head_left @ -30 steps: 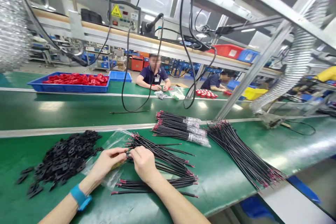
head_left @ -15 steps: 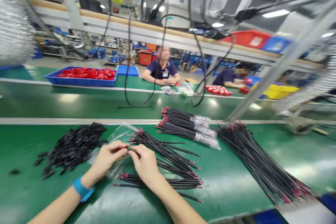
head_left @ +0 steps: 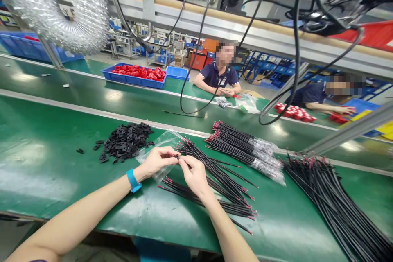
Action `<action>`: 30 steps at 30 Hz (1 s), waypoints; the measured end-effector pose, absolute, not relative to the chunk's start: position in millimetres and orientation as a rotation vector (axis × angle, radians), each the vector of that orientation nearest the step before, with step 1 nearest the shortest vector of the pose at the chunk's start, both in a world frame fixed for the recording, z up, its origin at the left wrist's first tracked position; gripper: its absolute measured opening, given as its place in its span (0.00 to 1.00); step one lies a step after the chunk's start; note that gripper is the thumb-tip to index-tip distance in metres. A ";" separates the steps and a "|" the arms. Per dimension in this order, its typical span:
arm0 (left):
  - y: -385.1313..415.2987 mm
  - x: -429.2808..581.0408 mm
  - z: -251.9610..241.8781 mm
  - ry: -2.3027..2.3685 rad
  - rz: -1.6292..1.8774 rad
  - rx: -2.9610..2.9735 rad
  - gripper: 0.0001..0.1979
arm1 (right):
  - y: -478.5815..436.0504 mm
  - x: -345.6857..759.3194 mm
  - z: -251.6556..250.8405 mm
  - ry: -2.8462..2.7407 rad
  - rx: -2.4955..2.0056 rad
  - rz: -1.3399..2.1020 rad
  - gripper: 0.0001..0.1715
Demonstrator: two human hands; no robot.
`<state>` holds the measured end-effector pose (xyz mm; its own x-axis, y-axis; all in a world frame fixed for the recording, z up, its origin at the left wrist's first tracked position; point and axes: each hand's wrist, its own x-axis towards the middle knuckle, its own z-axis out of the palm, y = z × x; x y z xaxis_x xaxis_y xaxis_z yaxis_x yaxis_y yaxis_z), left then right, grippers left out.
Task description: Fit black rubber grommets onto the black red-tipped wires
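A small black piece (head_left: 178, 157) is being pinched between the fingertips of the left hand (head_left: 158, 162) and the right hand (head_left: 193, 174), both hands being curled nearly closed around it, just above a clear plastic bag (head_left: 159, 147) near the middle of the green tabletop (head_left: 46, 159). What exactly the piece is cannot be told, being too small. A blue wristband (head_left: 133, 180) is being worn on the left wrist. A loose bunch of black wires with red tips (head_left: 215, 184) is lying under and beside the right hand, reaching toward the near edge. A pile of small black parts (head_left: 124, 141) is lying to the left of the bag. Bagged wire bundles (head_left: 245, 149) are lying by the far edge, and a larger heap of wires (head_left: 337, 200) is spreading toward the right edge. Across the belt, two people are sitting beside a blue tray of red parts (head_left: 136, 74).
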<state>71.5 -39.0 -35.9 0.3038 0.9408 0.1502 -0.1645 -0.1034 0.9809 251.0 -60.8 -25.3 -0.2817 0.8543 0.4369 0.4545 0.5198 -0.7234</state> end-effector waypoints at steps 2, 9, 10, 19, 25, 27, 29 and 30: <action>-40.6 73.3 -32.8 0.781 1.126 1.323 0.12 | -58.3 252.4 -22.7 -1.877 -1.044 0.736 0.16; -39.9 78.9 -30.8 0.755 1.124 1.380 0.15 | -50.9 258.0 -22.2 -1.884 -1.002 0.925 0.22; -39.2 78.9 -32.0 0.755 1.125 1.395 0.15 | -50.5 258.5 -23.6 -1.893 -1.011 0.906 0.22; -38.0 75.4 -41.9 0.764 1.092 1.250 0.25 | -53.5 261.1 -25.5 -1.991 -1.014 0.569 0.16; -35.5 71.7 -43.4 0.821 1.057 1.211 0.19 | -56.4 261.4 -29.8 -2.159 -1.050 0.069 0.15; -36.0 72.1 -41.7 0.829 1.056 1.256 0.17 | -55.5 262.1 -30.5 -2.214 -1.062 -0.038 0.15; -35.0 71.0 -38.9 0.827 1.048 1.324 0.17 | -52.9 264.4 -30.6 -2.265 -1.092 -0.117 0.16; -33.2 69.0 -37.1 0.838 1.047 1.363 0.19 | -51.0 266.2 -30.7 -2.286 -1.119 -0.142 0.15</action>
